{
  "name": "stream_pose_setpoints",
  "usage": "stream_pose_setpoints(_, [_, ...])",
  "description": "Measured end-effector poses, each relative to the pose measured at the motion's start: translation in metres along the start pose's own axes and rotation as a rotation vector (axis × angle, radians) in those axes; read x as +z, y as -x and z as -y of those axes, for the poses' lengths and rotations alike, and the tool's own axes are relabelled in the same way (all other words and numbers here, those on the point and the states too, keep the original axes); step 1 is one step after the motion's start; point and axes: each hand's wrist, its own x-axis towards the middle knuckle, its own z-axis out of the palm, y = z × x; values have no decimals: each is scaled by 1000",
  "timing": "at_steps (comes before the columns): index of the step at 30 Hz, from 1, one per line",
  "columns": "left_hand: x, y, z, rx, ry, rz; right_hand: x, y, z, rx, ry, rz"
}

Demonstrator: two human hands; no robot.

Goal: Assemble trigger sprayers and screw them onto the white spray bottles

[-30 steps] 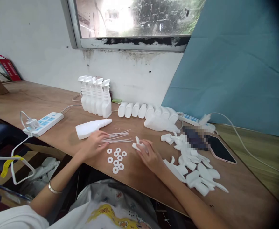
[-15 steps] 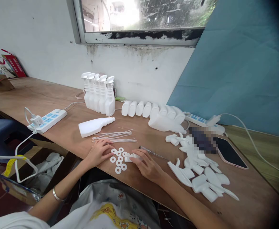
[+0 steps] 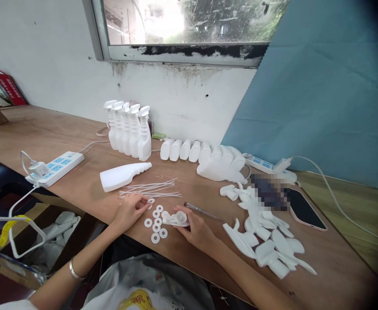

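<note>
My left hand [image 3: 132, 212] pinches a white ring washer [image 3: 151, 201] between thumb and fingertips, just above the tabletop. In my right hand [image 3: 193, 228] is a white spray trigger head [image 3: 179, 218], turned so that its round cap opening faces up. Several more flat washers [image 3: 156, 223] lie loose between the two hands. Beyond my left hand, thin white dip tubes [image 3: 153, 188] are spread in a loose bundle. A screwdriver [image 3: 203, 211] with a clear handle lies past my right hand.
A white bottle [image 3: 120, 176] lies on its side behind the tubes. Several spray bottles [image 3: 130, 133] stand upright, beside a row of lying bottles [image 3: 195, 151]. Loose trigger heads [image 3: 273, 249] and a phone [image 3: 307, 209] are at right. Left are a power strip [image 3: 61, 165] and a carton [image 3: 46, 202].
My left hand has lifted a washer from the group. My right hand has turned the trigger head so its cap opening faces up. The view has shifted slightly.
</note>
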Motion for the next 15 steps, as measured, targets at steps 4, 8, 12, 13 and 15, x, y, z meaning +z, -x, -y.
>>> stream_pose_setpoints(4, [4, -15, -7, -54, 54, 95, 0, -1, 0, 57, -32, 1])
stream_pose_setpoints(8, [1, -26, -19, -164, 182, 23, 1, -1, -2, 105, -44, 15])
stream_pose_setpoints(12, [-2, -26, -56, -187, 531, 97, 1, -2, -3, 80, -41, 24])
stream_pose_setpoints(13, [-1, -25, -67, -174, 592, 140, 1, -2, -3, 76, -39, 26])
stream_pose_setpoints(15, [5, -22, -85, -121, 634, 177, 1, -2, -3, 82, -34, 30])
